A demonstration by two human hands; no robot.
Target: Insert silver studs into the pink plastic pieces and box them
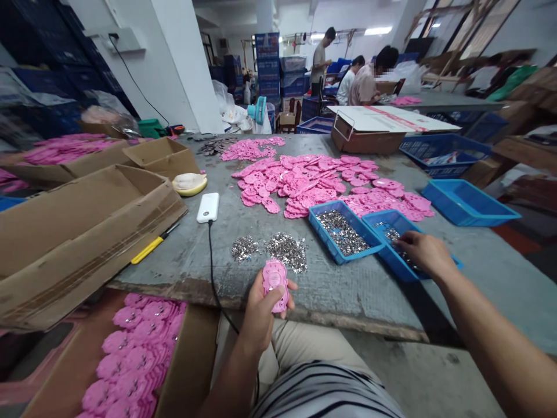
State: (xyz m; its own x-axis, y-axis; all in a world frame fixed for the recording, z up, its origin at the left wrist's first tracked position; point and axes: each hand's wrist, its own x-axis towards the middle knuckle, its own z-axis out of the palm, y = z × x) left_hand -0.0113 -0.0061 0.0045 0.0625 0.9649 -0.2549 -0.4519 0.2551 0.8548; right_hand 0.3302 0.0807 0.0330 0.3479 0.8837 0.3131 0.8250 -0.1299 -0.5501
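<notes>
My left hand (pixel 261 310) is closed around a flat pink plastic piece (pixel 275 278) with a scalloped edge, thumb across its face, just over the table's front edge. My right hand (pixel 424 252) reaches into the right blue tray (pixel 402 271), its fingertips bunched down among small shiny metal parts (pixel 390 233). Whether a part is between those fingers is hidden. Beside it, another blue tray (pixel 334 251) holds many similar metal parts. Two loose heaps of metal parts (pixel 286 251) lie on the table beyond my left hand. Behind the trays spreads a large pile of pink pieces (pixel 304 180).
A white power bank (pixel 208 207) with a black cable, a yellow-handled cutter (pixel 148 249) and cardboard boxes (pixel 87 232) are on the left. Below stands a carton (pixel 191 348) of stacked pink pieces. A blue bin (pixel 470 203) sits at right. Several people are farther back.
</notes>
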